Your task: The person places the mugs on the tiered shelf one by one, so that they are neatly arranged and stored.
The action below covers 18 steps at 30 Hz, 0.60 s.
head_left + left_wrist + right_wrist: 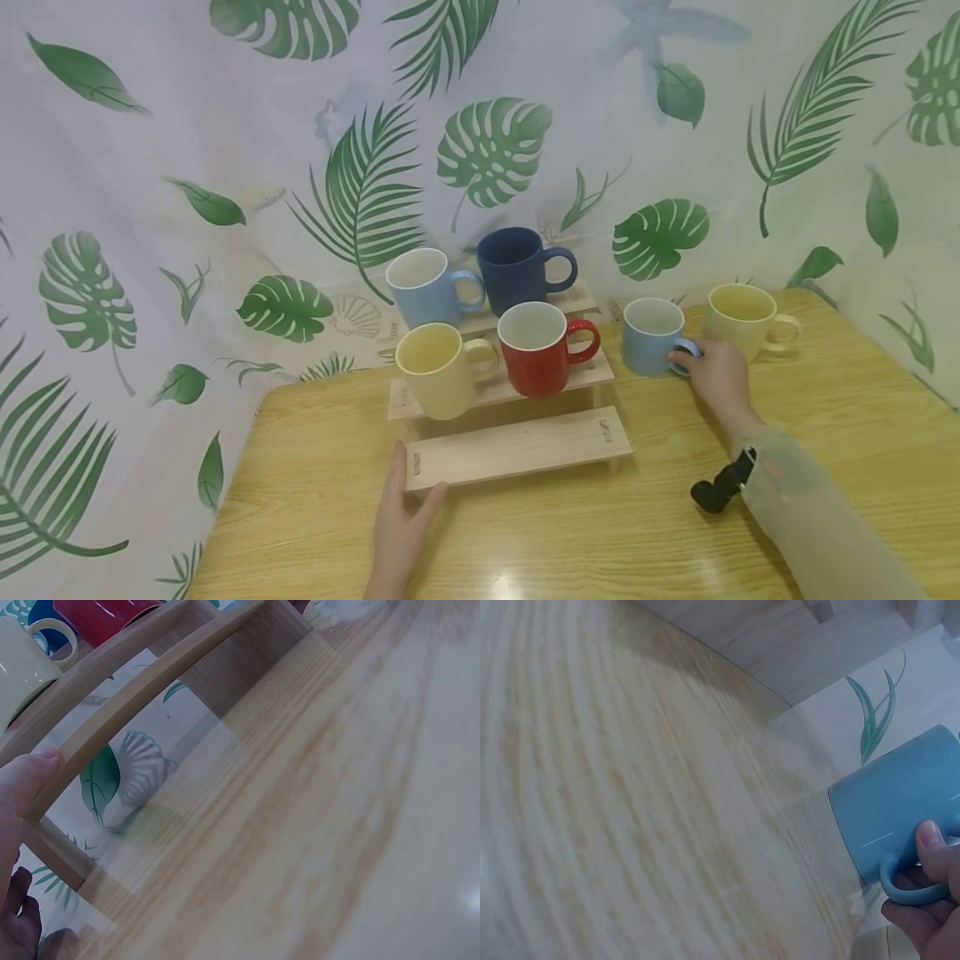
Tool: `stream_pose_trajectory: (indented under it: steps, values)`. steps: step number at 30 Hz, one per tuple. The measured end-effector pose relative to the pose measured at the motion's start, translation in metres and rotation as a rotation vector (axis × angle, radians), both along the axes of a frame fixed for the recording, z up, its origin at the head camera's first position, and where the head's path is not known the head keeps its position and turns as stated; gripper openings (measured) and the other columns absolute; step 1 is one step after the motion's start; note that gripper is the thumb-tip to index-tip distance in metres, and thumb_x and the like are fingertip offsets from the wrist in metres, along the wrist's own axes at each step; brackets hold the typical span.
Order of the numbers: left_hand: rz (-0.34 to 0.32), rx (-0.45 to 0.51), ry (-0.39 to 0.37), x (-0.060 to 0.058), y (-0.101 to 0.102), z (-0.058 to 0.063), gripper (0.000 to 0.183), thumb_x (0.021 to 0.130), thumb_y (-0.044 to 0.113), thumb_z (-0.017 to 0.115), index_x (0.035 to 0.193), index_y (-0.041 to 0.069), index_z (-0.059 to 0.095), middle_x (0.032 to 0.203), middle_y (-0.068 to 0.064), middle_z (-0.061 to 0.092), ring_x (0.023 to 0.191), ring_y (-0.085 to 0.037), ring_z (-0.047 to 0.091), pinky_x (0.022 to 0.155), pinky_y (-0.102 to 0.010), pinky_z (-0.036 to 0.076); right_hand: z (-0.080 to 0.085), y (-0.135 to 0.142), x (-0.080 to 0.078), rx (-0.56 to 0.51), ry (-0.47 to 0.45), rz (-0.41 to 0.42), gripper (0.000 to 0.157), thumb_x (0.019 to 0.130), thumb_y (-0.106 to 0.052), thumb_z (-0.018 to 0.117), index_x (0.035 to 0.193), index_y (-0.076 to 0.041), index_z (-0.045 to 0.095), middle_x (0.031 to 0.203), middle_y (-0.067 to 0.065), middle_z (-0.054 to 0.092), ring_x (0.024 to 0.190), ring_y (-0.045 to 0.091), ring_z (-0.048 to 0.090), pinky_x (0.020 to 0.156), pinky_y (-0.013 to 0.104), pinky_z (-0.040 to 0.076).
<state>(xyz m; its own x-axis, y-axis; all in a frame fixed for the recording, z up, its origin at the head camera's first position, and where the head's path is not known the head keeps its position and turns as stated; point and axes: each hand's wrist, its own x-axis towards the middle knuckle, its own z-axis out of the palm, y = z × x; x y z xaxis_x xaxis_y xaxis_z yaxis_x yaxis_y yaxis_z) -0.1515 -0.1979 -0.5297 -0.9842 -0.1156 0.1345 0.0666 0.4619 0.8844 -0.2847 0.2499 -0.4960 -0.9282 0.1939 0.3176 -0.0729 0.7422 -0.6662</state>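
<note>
A light blue mug [651,337] is upright to the right of a three-step wooden rack [517,450]. My right hand [722,379] pinches its handle, with the thumb against the mug's side in the right wrist view. I cannot tell whether its base touches the table. At the rack's left end, my left hand [405,517] grips the corner of the bare lowest step, thumb [30,780] on the front edge. The middle step bears a pale yellow mug [442,379] and a red mug [534,354]. On the top step are another light blue mug [425,292] and a dark blue mug [513,271].
Another yellow mug [738,321] stands on the wooden table [300,500], just behind my right hand. A white cloth [570,100] with green leaf prints hangs behind the table. A black strap piece [720,487] sits at my right wrist.
</note>
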Motion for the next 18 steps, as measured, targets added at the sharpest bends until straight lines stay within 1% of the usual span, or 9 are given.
stream_pose_trajectory:
  steps: [4,7,13,18]
  values:
    - [-0.009,-0.001,0.009,0.0,0.0,0.0,0.09,0.085,0.05,0.065,0.154,0.019,0.016,0.158,0.002,0.014,0.144,-0.024,0.013,0.116,-0.05,0.011,-0.002,0.0,0.004,-0.016,0.024,-0.023,0.028,0.085,-0.022,0.073,0.075,0.004,0.067,0.057,0.004,0.051,0.059,0.02,0.039,0.053,0.03,0.032]
    - [-0.012,0.006,0.011,0.0,0.0,0.0,0.09,0.086,0.049,0.066,0.154,0.018,0.016,0.158,0.002,0.014,0.144,-0.024,0.013,0.116,-0.05,0.011,-0.002,0.001,0.012,-0.041,0.019,-0.037,0.03,0.086,-0.022,0.073,0.071,0.002,0.065,0.058,0.004,0.049,0.058,0.021,0.039,0.052,0.03,0.032]
    - [-0.009,0.001,0.01,0.0,0.002,0.003,0.091,0.086,0.049,0.066,0.154,0.016,0.016,0.158,0.001,0.014,0.144,-0.023,0.013,0.116,-0.049,0.012,0.003,0.004,0.031,-0.139,-0.088,-0.06,0.035,0.089,-0.033,0.068,0.077,0.0,0.066,0.065,0.004,0.05,0.064,0.021,0.039,0.052,0.028,0.032]
    - [-0.008,0.004,0.008,0.001,0.002,0.003,0.091,0.086,0.049,0.066,0.154,0.016,0.016,0.158,0.001,0.014,0.144,-0.023,0.014,0.116,-0.049,0.012,0.01,0.004,0.044,-0.18,-0.116,-0.057,0.037,0.089,-0.035,0.067,0.082,0.002,0.067,0.069,0.006,0.054,0.066,0.02,0.042,0.052,0.025,0.036]
